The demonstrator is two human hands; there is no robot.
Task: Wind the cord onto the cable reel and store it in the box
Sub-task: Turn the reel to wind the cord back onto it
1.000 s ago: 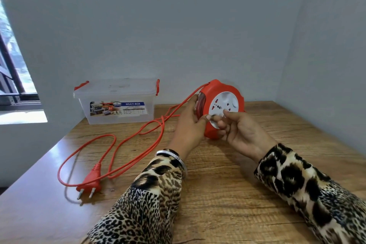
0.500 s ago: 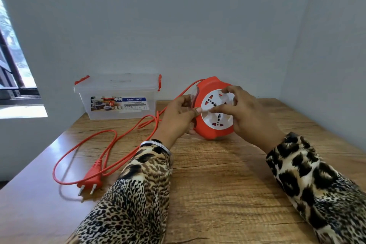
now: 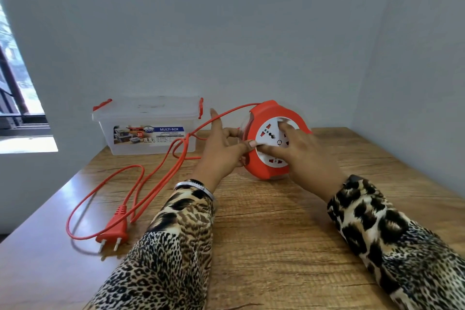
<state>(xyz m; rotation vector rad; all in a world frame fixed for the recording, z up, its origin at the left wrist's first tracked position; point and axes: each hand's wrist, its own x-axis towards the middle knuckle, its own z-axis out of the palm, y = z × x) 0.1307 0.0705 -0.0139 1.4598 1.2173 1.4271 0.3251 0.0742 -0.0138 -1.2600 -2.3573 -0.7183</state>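
Note:
An orange cable reel [image 3: 261, 168] with a white socket face stands on edge on the wooden table [image 3: 276, 234]. My left hand [image 3: 221, 151] holds the reel's left rim, thumb on the white face, one finger raised beside the cord. My right hand [image 3: 299, 153] lies on the socket face with its fingers pressing it. The orange cord [image 3: 156, 171] leaves the reel's top, arcs left and lies in loose loops on the table, ending at an orange two-pin plug [image 3: 113, 229]. A clear plastic box [image 3: 148, 143] with its lid on and orange latches stands at the back left.
Grey walls close the table at the back and on the right. A window [image 3: 15, 98] is at the far left. The table's left edge runs close to the plug.
My right hand has moved across the socket face, turning it. The cord loops and plug have drawn a little toward the reel. The head view has shifted slightly.

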